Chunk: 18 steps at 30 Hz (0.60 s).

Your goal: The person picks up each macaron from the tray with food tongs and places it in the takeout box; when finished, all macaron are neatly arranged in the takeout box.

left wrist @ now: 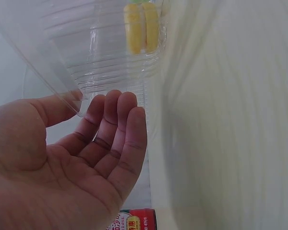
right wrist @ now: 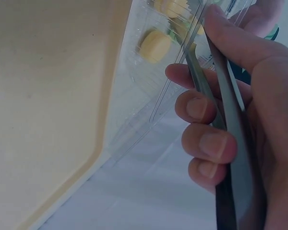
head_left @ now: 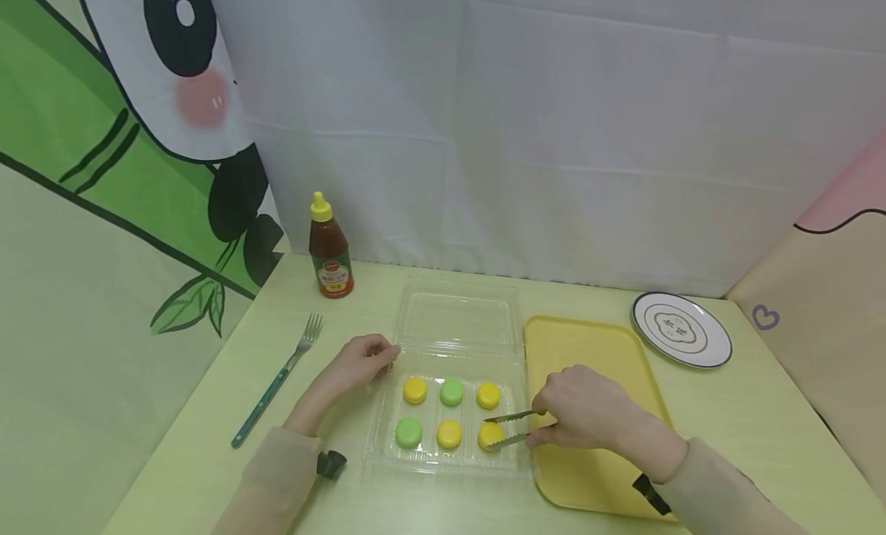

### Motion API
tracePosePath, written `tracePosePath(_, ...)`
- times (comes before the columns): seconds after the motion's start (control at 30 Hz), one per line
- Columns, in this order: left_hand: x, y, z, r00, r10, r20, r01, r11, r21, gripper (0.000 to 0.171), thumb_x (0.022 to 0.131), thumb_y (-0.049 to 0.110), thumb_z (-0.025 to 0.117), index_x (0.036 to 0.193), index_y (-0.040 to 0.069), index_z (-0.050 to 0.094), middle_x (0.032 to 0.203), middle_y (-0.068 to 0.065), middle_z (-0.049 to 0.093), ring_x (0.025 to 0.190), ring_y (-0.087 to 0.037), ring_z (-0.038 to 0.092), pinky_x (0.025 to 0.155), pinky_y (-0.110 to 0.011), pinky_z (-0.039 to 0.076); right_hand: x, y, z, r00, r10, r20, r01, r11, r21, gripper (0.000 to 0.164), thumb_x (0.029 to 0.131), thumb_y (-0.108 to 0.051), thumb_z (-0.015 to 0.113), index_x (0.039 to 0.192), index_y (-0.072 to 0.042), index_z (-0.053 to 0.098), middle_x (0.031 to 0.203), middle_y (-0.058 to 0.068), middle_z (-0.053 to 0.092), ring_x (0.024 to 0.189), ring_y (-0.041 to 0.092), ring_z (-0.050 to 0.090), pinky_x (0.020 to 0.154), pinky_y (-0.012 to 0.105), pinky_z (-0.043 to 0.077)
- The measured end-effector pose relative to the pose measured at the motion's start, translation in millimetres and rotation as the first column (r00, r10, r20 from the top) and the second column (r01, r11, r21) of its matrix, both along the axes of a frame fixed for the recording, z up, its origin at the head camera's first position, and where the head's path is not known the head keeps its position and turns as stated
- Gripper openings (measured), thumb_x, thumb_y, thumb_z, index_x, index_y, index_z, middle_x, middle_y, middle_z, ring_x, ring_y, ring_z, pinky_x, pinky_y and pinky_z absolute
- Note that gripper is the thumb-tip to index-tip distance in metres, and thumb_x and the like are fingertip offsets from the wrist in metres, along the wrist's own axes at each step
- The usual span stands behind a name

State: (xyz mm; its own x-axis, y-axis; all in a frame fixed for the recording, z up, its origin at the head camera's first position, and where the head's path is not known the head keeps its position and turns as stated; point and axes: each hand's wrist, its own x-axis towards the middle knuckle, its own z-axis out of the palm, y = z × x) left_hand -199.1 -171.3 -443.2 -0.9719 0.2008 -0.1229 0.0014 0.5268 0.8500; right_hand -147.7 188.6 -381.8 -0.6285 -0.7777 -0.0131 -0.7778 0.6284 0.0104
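Note:
A clear plastic box with its lid folded back holds yellow and green macarons in two rows. My left hand pinches the box's left edge near the hinge; in the left wrist view its thumb and fingers lie on either side of the clear rim. Metal tongs are gripped in my right hand, seen in the right wrist view with fingers wrapped round the arms. The tong tips stand apart at the front right yellow macaron, which sits in its slot.
A yellow tray lies right of the box, under my right hand. Behind it is a white plate with a dark rim. A green-handled fork and a red sauce bottle are at left. A white cloth hangs behind the table.

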Motion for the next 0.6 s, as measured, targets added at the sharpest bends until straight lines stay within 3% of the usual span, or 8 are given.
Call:
tracePosePath(0.37, 0.7, 0.7, 0.9, 1.0, 0.005, 0.01, -0.005, 1.0, -0.003, 0.029, 0.102, 0.029, 0.057, 0.095, 0.001, 0.063, 0.075, -0.005, 0.057, 0.07, -0.02, 0.051, 0.064, -0.032, 0.041, 0.0, 0.2, -1.4, 1.0, -0.004, 0.007, 0.004, 1.0, -0.004, 0.044, 0.076, -0.057, 0.079, 0.06, -0.023, 0.055, 0.054, -0.017, 0.036, 0.05, 0.002, 0.026, 0.047, 0.023, 0.031)
tracePosePath(0.6, -0.3, 1.1, 0.5, 1.0, 0.018, 0.022, -0.018, 1.0, -0.007, 0.029, 0.103, 0.028, 0.057, 0.095, 0.001, 0.063, 0.076, -0.006, 0.057, 0.07, -0.02, 0.052, 0.064, -0.032, 0.041, -0.6, -0.2, -0.9, 1.0, -0.005, 0.002, 0.005, 1.0, 0.002, 0.05, 0.076, -0.057, 0.079, 0.058, -0.024, 0.046, 0.054, -0.016, 0.028, 0.051, 0.003, 0.021, 0.046, 0.023, 0.025)
